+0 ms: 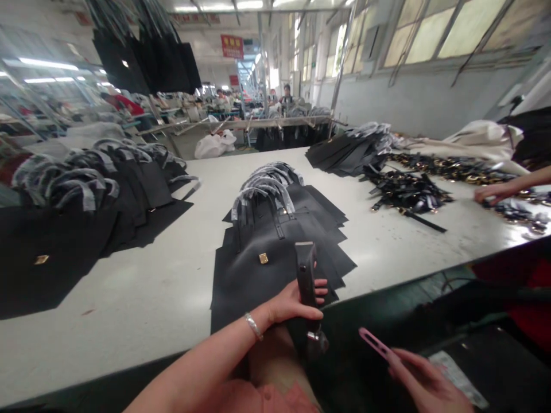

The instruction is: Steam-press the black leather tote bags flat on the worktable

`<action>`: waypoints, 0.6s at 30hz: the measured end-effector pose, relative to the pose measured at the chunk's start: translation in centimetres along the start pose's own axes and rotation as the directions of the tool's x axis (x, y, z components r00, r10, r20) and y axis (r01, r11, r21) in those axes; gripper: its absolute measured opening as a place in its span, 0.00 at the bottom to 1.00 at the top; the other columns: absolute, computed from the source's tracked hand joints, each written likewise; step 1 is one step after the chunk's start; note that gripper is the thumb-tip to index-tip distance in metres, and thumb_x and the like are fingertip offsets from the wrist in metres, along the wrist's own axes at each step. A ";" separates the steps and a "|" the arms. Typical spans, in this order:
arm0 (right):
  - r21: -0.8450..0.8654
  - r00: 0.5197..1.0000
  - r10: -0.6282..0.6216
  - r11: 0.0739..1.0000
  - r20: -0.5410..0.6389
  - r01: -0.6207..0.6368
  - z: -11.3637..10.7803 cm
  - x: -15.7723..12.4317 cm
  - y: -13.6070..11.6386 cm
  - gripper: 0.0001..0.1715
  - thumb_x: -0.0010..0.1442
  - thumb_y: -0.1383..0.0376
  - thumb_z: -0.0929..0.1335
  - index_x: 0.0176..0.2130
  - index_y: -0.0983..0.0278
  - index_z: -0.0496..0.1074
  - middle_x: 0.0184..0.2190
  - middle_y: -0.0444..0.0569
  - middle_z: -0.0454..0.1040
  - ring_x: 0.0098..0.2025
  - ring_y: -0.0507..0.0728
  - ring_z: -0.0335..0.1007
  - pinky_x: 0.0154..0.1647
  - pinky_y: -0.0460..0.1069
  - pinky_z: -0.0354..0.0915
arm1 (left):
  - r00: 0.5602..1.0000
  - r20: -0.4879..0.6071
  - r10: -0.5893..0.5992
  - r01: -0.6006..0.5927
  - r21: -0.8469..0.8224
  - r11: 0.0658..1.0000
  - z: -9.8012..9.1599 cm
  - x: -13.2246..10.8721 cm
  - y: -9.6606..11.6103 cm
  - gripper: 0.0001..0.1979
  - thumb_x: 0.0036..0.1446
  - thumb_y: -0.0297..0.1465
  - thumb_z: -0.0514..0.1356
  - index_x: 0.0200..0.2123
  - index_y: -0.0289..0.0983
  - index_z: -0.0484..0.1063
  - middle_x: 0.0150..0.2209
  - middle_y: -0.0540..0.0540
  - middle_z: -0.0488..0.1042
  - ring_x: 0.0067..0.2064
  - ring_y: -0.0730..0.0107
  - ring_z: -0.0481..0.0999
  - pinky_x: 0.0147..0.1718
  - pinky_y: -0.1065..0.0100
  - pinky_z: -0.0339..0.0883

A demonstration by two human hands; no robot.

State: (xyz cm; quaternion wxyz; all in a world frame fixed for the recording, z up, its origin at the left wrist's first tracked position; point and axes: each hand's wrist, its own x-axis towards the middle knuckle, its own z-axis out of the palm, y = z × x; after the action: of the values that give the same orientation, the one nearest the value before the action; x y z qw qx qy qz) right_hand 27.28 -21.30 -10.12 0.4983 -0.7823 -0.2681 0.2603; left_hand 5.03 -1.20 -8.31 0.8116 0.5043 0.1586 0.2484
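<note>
My left hand [297, 301] is closed around a black folded strap [306, 272], thumb across its front and fingers behind. The strap is upright, with a pale edge at its top and a metal clasp [316, 338] at its lower end. Just behind it, a stack of black bags [245, 281] lies fanned on the table, handles wrapped in clear film; the top one bears a gold square fitting [263, 258]. Low at the right, off the table's edge, my right hand [424, 378] grips a slim pink slotted tool [375, 343], whose exact kind I cannot tell.
More black bags [129, 201] cover the white table [163, 292] at left; another pile [344, 152] is at back right. Black straps with gold hardware [408, 189] lie at right, where another person's hand [497, 192] reaches in. Bags hang overhead [146, 63].
</note>
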 end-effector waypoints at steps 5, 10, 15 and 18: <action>0.204 0.981 -0.112 0.976 0.161 0.078 7.8 -0.3 -7.1 0.19 0.42 0.55 0.77 0.32 0.64 0.78 0.29 0.52 0.82 0.32 0.64 0.78 0.33 0.51 0.74 | 0.997 0.065 0.034 -0.034 0.007 0.999 -0.2 -0.7 0.5 0.56 0.38 0.26 0.73 0.66 0.44 0.45 0.54 0.36 0.69 0.54 0.52 0.70 0.54 0.47 0.60; 0.210 0.973 -0.208 0.960 0.095 0.185 13.0 -1.1 -9.4 0.21 0.50 0.51 0.72 0.37 0.66 0.75 0.31 0.52 0.81 0.34 0.63 0.78 0.38 0.53 0.73 | 0.996 0.056 0.067 -0.072 0.088 0.994 -0.3 -1.2 0.8 0.42 0.39 0.27 0.72 0.59 0.37 0.60 0.44 0.42 0.75 0.47 0.57 0.74 0.50 0.54 0.65; 0.059 0.973 -0.224 0.972 -0.050 0.227 13.2 0.1 -8.5 0.26 0.59 0.47 0.63 0.40 0.66 0.73 0.31 0.51 0.78 0.34 0.60 0.75 0.34 0.51 0.70 | 0.991 0.060 0.118 -0.120 0.028 0.992 -1.0 -0.7 -0.8 0.40 0.35 0.27 0.74 0.54 0.38 0.64 0.53 0.38 0.67 0.53 0.52 0.69 0.51 0.55 0.64; -0.076 0.973 -0.203 0.978 -0.106 0.196 11.2 1.4 -7.4 0.29 0.62 0.47 0.57 0.42 0.66 0.72 0.26 0.49 0.76 0.28 0.59 0.74 0.29 0.50 0.68 | 0.995 -0.006 0.103 -0.103 0.001 0.995 -1.4 -0.3 -1.8 0.44 0.33 0.27 0.75 0.56 0.40 0.62 0.56 0.38 0.63 0.56 0.50 0.66 0.50 0.54 0.65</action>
State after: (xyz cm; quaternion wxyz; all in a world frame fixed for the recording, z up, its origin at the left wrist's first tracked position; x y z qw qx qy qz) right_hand 19.57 -10.54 -7.62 0.5106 -0.7806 -0.3252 0.1554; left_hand 4.48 -0.98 -10.53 0.7971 0.5113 0.1350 0.2915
